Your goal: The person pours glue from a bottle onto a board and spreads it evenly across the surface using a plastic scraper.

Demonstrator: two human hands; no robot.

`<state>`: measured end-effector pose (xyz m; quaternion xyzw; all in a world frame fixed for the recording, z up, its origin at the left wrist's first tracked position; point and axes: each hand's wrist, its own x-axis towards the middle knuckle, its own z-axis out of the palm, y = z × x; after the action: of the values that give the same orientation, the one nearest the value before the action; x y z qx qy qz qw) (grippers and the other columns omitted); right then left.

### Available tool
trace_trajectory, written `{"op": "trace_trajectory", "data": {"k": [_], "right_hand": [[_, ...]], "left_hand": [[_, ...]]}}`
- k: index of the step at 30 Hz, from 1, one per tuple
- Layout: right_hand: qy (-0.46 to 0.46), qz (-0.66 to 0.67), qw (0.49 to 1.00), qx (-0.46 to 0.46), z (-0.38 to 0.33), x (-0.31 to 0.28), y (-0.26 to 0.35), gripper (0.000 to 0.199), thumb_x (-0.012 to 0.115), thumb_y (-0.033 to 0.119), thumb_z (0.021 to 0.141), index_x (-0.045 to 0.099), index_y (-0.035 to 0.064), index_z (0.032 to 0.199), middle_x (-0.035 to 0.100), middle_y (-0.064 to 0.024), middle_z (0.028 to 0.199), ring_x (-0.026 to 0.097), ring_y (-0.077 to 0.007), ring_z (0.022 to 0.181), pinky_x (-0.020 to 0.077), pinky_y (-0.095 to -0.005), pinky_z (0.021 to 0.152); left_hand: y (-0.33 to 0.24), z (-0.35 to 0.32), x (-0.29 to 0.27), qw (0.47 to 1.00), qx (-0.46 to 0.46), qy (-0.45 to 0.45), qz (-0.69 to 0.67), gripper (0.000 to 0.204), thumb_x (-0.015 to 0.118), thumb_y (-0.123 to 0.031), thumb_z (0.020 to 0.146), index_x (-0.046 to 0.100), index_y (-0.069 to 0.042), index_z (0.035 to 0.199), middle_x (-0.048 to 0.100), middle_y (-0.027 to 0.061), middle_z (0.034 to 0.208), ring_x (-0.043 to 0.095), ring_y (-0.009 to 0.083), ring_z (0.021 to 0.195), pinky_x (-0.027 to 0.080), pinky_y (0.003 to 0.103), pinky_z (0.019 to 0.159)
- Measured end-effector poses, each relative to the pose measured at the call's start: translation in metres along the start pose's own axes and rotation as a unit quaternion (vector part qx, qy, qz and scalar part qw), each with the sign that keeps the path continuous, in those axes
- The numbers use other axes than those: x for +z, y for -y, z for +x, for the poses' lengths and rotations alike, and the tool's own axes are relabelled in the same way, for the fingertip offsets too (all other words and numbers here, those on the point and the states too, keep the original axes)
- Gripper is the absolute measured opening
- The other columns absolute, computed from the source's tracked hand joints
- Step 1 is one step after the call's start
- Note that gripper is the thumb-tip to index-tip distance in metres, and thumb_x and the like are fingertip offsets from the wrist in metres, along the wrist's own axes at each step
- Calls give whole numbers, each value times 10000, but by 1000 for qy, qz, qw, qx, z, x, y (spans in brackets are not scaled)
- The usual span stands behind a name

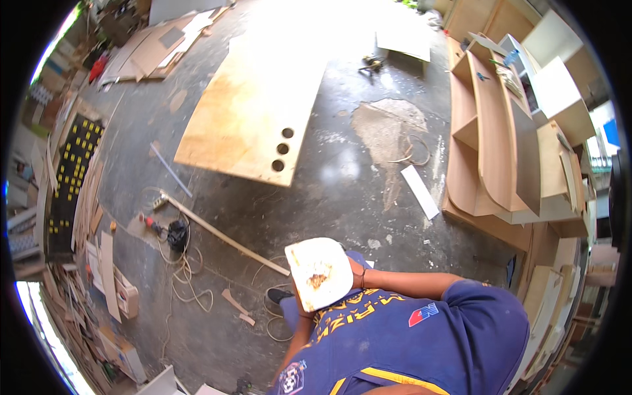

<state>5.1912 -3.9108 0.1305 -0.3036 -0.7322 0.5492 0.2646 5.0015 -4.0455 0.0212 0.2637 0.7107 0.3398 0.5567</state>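
Observation:
In front of my torso is a white plastic tub (320, 275) with rounded corners and rusty-brown smears on the surface facing me. At its right edge my right hand (356, 274) grips it, with most fingers hidden behind it. My left hand (305, 308) holds its lower left side; only a small part of that hand shows, and its fingers are out of sight. What lies deeper inside the tub I cannot make out.
Ahead lies a large plywood board (230, 125) with three round holes. A wooden strip (224, 234) and a power tool with a loose cable (176, 234) lie front left. On the right stands a wooden shelf unit (464, 161), near a white strip (420, 192).

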Motion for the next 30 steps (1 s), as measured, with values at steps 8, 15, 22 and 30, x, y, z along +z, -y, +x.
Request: {"op": "trace_trajectory", "data": {"k": [8,15,22,30], "right_hand": [[-213,-13,977,-19,12,-163,-9,349,642,225,718,616,64,1027,624,-132,1021,589,-311,923,470,-358,799],[-238,-163,955,-69,68,-316,-44,372,628,207,757,588,77,1103,582,-118,1135,541,-295,1044,415,-370,904],[-285,-25,958,37,104,-459,-91,442,597,253,792,522,82,1192,509,-110,1237,469,-276,1144,368,-367,966],[-380,-192,905,20,150,-618,-135,522,540,283,849,383,84,1305,460,-97,1295,434,-254,1196,323,-378,1013]], "left_hand": [[-222,96,123,862,368,158,311,725,660,-227,738,288,5,1315,414,224,1274,422,341,1177,352,381,982],[-378,179,206,817,389,262,335,787,696,-234,706,272,-4,1327,406,231,1281,407,334,1202,333,367,1001],[-527,266,340,737,437,465,224,861,723,-297,675,253,-2,1333,423,199,1271,387,281,1222,288,356,1017],[-654,386,480,666,477,472,327,928,745,-325,644,240,22,1341,339,179,1342,317,266,1255,243,367,1042]]}}
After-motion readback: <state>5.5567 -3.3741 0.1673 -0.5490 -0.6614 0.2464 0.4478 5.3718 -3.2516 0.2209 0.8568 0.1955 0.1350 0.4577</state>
